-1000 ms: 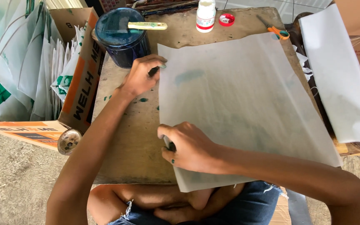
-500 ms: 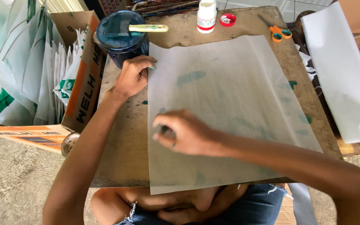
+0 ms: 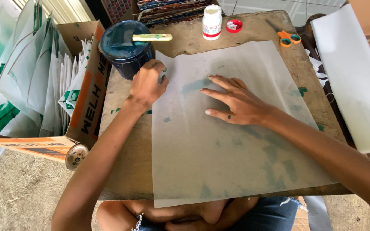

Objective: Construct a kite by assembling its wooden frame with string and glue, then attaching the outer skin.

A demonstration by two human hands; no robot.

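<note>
A large thin translucent sheet of paper [image 3: 232, 145] lies flat on a worn wooden table [image 3: 125, 137], with green stains showing through. My right hand [image 3: 232, 100] rests palm down on the sheet's upper middle, fingers spread. My left hand [image 3: 147, 83] is curled at the sheet's top left corner and pinches its edge. Just beyond that hand stands a dark blue pot [image 3: 125, 47] with a pale-handled brush [image 3: 153, 37] lying across its rim.
A cardboard box [image 3: 86, 94] of white and green folded sheets stands at the left. A white bottle [image 3: 212, 21], a red cap [image 3: 234, 25] and orange-handled scissors [image 3: 285, 37] lie at the table's far edge. White sheets [image 3: 352, 81] are stacked at the right.
The sheet has shifted and now lies flat and square on the table. My right hand moved from its near left edge up to its middle and opened flat.
</note>
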